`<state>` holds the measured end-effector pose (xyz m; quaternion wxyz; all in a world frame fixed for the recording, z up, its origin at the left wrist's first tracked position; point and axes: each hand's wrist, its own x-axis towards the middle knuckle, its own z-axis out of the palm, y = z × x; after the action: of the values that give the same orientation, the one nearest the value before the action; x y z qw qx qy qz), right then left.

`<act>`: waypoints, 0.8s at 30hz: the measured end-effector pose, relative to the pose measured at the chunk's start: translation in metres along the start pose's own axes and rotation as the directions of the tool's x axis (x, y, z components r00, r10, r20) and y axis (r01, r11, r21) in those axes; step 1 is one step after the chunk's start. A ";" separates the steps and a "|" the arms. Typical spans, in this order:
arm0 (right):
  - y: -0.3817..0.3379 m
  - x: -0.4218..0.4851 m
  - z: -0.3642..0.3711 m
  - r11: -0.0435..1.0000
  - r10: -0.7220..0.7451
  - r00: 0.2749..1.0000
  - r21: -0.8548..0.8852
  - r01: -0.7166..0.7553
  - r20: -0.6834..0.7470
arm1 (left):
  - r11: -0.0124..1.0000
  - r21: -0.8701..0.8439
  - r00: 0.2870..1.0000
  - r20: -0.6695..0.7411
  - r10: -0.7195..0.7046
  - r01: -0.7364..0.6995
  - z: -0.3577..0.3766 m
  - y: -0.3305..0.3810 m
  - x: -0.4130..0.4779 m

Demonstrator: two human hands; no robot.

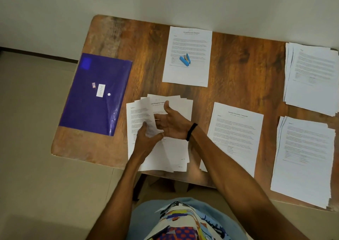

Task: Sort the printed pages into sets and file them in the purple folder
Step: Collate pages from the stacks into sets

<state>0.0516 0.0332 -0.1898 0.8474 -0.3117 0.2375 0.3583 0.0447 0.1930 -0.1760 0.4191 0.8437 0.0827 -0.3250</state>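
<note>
A fanned bunch of printed pages (172, 153) lies near the table's front edge. My left hand (146, 139) pinches one page of the bunch (141, 115) between thumb and fingers at its lower part. My right hand (170, 124) rests on the bunch beside it, palm turned up and thumb raised, a black band on its wrist. The purple folder (95, 93) lies closed on the left end of the table, apart from both hands.
A blue stapler (185, 60) sits on a single sheet (189, 43) at the back. Another set (236, 135) lies right of my hands. Two thicker stacks, one at the back (311, 76) and one at the front (304, 161), fill the right end of the wooden table (139, 43).
</note>
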 end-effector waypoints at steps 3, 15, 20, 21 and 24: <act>-0.003 -0.004 0.001 0.962 -0.046 0.992 -0.273 0.013 -0.116 | 0.981 -0.193 0.996 -0.075 -0.046 0.030 -0.001 -0.007 -0.001; 0.014 0.020 -0.059 -0.256 -0.561 0.803 -0.881 -0.398 -0.200 | 0.892 -0.451 0.979 -0.178 -0.101 0.010 -0.003 -0.008 -0.009; 0.033 0.021 -0.019 0.235 -0.708 0.657 -0.964 -0.126 -0.258 | 0.953 -0.300 0.991 -0.115 -0.063 0.026 0.006 -0.006 -0.004; 0.036 0.021 -0.006 0.471 -0.681 0.640 -0.882 0.012 -0.355 | 0.962 -0.273 0.995 -0.087 -0.042 0.017 0.007 -0.005 -0.005; 0.034 0.013 0.027 0.906 -0.423 0.785 -0.222 0.360 -0.453 | 0.983 -0.180 0.997 0.069 0.037 -0.024 0.004 -0.002 -0.010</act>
<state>0.0389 0.0761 -0.1914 0.7936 -0.4865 0.3523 0.0972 0.0341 0.1926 -0.1730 0.5007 0.7917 0.0834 -0.3400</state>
